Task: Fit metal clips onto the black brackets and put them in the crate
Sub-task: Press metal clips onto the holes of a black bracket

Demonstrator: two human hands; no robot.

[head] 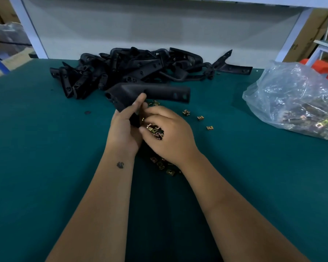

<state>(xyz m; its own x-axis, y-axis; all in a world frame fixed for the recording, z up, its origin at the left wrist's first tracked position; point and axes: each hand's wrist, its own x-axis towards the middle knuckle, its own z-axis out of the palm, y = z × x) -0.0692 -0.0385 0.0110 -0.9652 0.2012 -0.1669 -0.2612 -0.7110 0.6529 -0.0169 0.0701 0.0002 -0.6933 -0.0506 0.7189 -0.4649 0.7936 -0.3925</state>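
Item: clear plastic bag (295, 95), far right, metal clips inside. Item: bracket (150, 92), gripped in my left hand (124, 127), mid-table. Right hand (170, 133) cups a clutch of clips (155, 131). Three loose clips (200, 118) right of it. Bracket pile (133, 69) at back edge of green table (45, 148).

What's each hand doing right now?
Left hand: grips a black bracket.
Right hand: holds a cluster of metal clips.
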